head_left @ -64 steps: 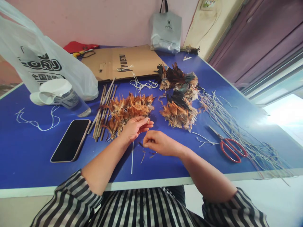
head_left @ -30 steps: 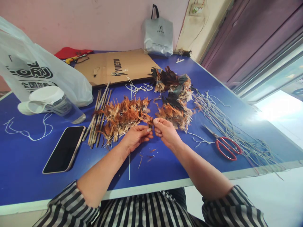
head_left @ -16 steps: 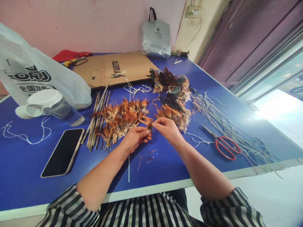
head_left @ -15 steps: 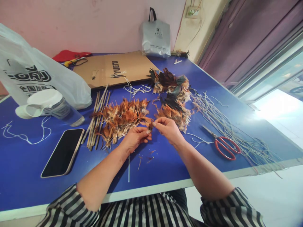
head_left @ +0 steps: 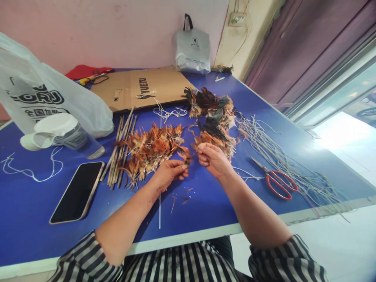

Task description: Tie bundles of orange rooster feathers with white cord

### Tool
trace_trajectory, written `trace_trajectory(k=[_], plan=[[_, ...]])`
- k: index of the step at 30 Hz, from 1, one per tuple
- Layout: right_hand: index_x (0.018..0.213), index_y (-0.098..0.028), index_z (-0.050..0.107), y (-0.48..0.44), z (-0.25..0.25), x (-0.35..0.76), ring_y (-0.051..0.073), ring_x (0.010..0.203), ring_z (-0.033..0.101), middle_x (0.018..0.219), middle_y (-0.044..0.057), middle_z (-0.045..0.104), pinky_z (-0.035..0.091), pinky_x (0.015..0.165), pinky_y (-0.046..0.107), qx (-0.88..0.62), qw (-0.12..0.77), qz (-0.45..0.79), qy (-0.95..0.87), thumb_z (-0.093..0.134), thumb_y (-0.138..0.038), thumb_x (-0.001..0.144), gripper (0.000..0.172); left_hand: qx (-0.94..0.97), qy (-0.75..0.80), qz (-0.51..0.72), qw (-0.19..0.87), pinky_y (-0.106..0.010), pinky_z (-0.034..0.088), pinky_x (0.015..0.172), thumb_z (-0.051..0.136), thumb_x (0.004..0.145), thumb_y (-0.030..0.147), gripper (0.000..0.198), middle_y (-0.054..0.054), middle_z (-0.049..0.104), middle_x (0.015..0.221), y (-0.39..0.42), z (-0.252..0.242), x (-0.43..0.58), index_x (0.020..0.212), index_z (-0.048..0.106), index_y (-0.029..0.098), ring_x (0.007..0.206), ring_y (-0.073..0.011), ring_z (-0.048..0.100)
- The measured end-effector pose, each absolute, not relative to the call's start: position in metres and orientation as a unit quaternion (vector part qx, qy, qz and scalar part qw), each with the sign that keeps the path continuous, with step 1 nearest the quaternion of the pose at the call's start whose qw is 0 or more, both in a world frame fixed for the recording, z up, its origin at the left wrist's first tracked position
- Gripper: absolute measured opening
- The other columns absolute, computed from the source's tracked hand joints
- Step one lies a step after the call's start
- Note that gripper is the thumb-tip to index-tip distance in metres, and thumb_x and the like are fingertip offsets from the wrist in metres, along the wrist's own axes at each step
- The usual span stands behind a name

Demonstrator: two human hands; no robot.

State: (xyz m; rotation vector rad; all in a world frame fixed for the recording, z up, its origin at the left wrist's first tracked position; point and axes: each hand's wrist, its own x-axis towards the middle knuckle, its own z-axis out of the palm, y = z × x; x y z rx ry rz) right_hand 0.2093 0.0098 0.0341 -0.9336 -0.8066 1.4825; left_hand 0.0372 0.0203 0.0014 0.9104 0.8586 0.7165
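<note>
Feathers [head_left: 158,141] on blue table [head_left: 199,213], pink wall [head_left: 123,31]

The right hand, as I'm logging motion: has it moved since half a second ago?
Yes: the right hand has shifted rightward and slightly away from the body, judged against the red-handled scissors.

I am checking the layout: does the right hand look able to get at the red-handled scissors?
Probably yes: the red-handled scissors lie beside the right forearm, handles uncovered, though the right hand seems to be pinching a feather.
</note>
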Motion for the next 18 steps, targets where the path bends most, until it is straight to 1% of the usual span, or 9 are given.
trace_trajectory(k=[4, 6, 7, 8, 10, 12, 14, 16, 18], plan=[[0.070, -0.017, 0.052, 0.015, 0.037, 0.227, 0.003, 0.042, 0.027, 0.055, -0.005, 0.041, 0.018, 0.038, 0.018, -0.447, 0.596, 0.551, -0.375, 0.067, -0.036, 0.066, 0.024, 0.330, 0.403, 0.364, 0.772, -0.013, 0.046, 0.044, 0.073, 0.064, 0.014, 0.011, -0.002, 0.066, 0.062, 0.025, 0.002, 0.035, 0.070, 0.065, 0.011, 0.053, -0.0086, 0.062], [0.072, -0.017, 0.055, 0.017, 0.040, 0.239, 0.004, 0.041, 0.027, 0.049, -0.006, 0.038, 0.020, 0.039, 0.019, -0.517, 0.595, 0.463, -0.405, 0.064, -0.039, 0.068, 0.024, 0.277, 0.403, 0.383, 0.784, -0.013, 0.048, 0.044, 0.069, 0.068, 0.010, 0.006, -0.001, 0.065, 0.062, 0.028, 0.004, 0.033, 0.071, 0.063, 0.011, 0.053, -0.0080, 0.062], [0.074, -0.017, 0.058, 0.017, 0.041, 0.245, 0.005, 0.041, 0.029, 0.048, -0.006, 0.039, 0.022, 0.040, 0.020, -0.562, 0.575, 0.410, -0.431, 0.062, -0.040, 0.070, 0.024, 0.256, 0.403, 0.387, 0.789, -0.013, 0.048, 0.044, 0.067, 0.070, 0.009, 0.004, -0.001, 0.065, 0.062, 0.029, 0.005, 0.032, 0.071, 0.063, 0.011, 0.053, -0.0079, 0.063], [0.074, -0.016, 0.061, 0.017, 0.042, 0.251, 0.006, 0.042, 0.032, 0.049, -0.005, 0.043, 0.024, 0.041, 0.021, -0.611, 0.539, 0.348, -0.464, 0.061, -0.040, 0.069, 0.024, 0.240, 0.403, 0.390, 0.792, -0.013, 0.049, 0.045, 0.065, 0.072, 0.008, 0.004, -0.001, 0.066, 0.063, 0.030, 0.006, 0.032, 0.072, 0.063, 0.011, 0.054, -0.0081, 0.063], [0.071, -0.015, 0.065, 0.017, 0.042, 0.258, 0.008, 0.046, 0.040, 0.052, -0.001, 0.052, 0.030, 0.046, 0.022, -0.677, 0.415, 0.256, -0.552, 0.061, -0.036, 0.068, 0.022, 0.225, 0.405, 0.389, 0.796, -0.013, 0.050, 0.045, 0.063, 0.074, 0.007, 0.003, -0.002, 0.066, 0.064, 0.031, 0.007, 0.032, 0.074, 0.063, 0.010, 0.056, -0.0089, 0.064], [0.065, -0.016, 0.068, 0.016, 0.041, 0.260, 0.012, 0.052, 0.048, 0.056, 0.001, 0.058, 0.033, 0.052, 0.024, -0.700, 0.288, 0.194, -0.624, 0.058, -0.031, 0.069, 0.018, 0.228, 0.408, 0.389, 0.794, -0.014, 0.051, 0.046, 0.062, 0.074, 0.008, 0.003, -0.003, 0.067, 0.067, 0.031, 0.008, 0.032, 0.075, 0.063, 0.010, 0.057, -0.0095, 0.065], [0.063, -0.018, 0.069, 0.016, 0.039, 0.259, 0.014, 0.058, 0.053, 0.061, 0.002, 0.062, 0.034, 0.055, 0.024, -0.711, 0.193, 0.156, -0.658, 0.055, -0.025, 0.069, 0.017, 0.235, 0.409, 0.388, 0.792, -0.014, 0.051, 0.047, 0.064, 0.074, 0.009, 0.002, -0.003, 0.068, 0.068, 0.030, 0.008, 0.032, 0.075, 0.064, 0.011, 0.058, -0.0097, 0.065], [0.064, -0.020, 0.069, 0.016, 0.037, 0.257, 0.014, 0.062, 0.055, 0.066, 0.003, 0.065, 0.033, 0.055, 0.024, -0.725, 0.139, 0.131, -0.662, 0.052, -0.023, 0.070, 0.018, 0.239, 0.410, 0.387, 0.791, -0.014, 0.051, 0.047, 0.065, 0.073, 0.010, 0.002, -0.003, 0.068, 0.068, 0.029, 0.008, 0.033, 0.075, 0.064, 0.011, 0.058, -0.0096, 0.065], [0.066, -0.020, 0.070, 0.015, 0.038, 0.258, 0.014, 0.062, 0.056, 0.068, 0.003, 0.066, 0.033, 0.054, 0.023, -0.738, 0.116, 0.112, -0.655, 0.051, -0.024, 0.072, 0.020, 0.238, 0.411, 0.386, 0.791, -0.014, 0.051, 0.047, 0.066, 0.072, 0.011, 0.004, -0.003, 0.068, 0.068, 0.029, 0.008, 0.033, 0.075, 0.064, 0.011, 0.057, -0.0093, 0.065]])
